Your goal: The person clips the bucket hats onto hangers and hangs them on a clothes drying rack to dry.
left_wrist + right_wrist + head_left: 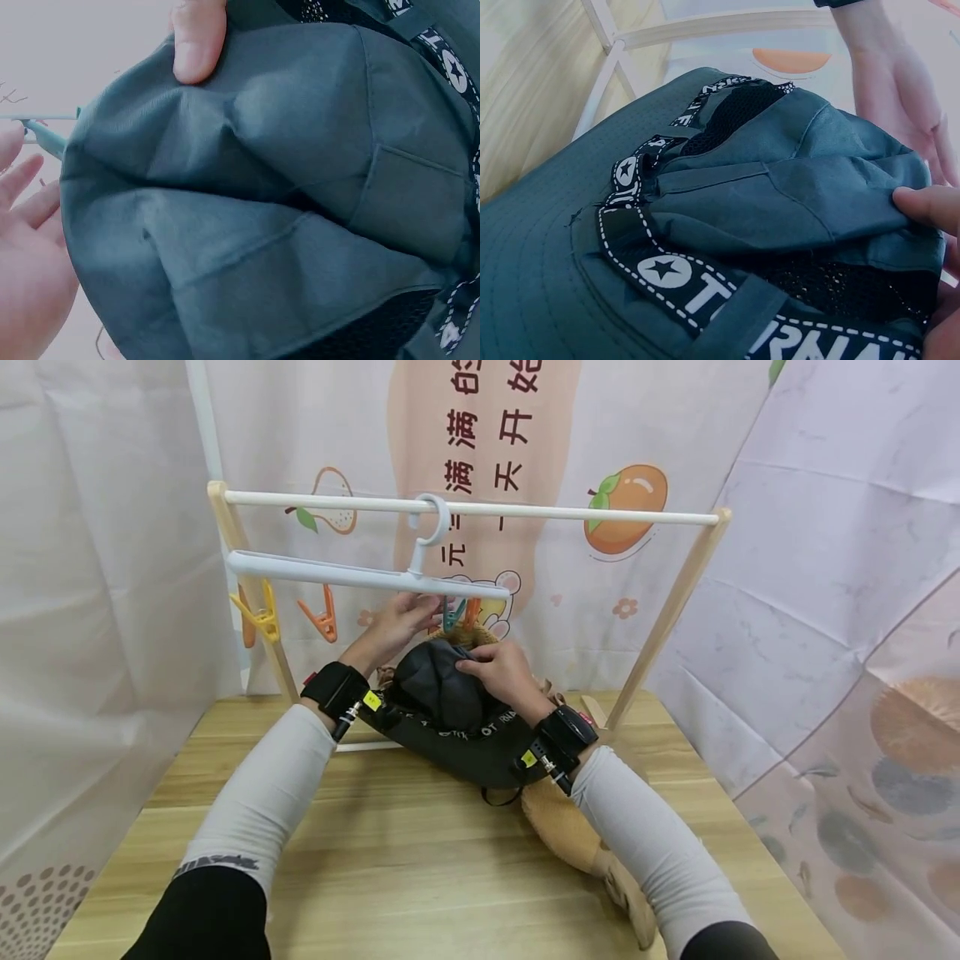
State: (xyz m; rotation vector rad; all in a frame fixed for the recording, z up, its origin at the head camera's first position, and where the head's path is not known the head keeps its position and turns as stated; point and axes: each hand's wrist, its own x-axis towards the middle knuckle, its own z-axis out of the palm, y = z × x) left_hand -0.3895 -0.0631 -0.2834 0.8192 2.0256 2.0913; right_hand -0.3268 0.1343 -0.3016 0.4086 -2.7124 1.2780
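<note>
A dark sun hat (450, 693) with a lettered band (664, 271) is held up below the right end of a pale blue hanger (337, 572). The right hand (506, 672) pinches the crown's fabric, its thumb on top in the right wrist view. My left hand (401, 622) is raised beside the crown, its fingertips at a teal clothespin (452, 614) hanging from the hanger; in the left wrist view the fingers pinch the teal clothespin (49, 140) near its end. An orange clothespin (472, 612) hangs right beside it.
The hanger hooks over a white rail (562, 512) on a wooden-legged rack. A yellow clothespin (262, 614) and another orange one (324, 614) hang at its left. Behind and below the hat, a tan fuzzy thing (562, 827) lies on the wooden table (420, 868). Printed curtains surround it.
</note>
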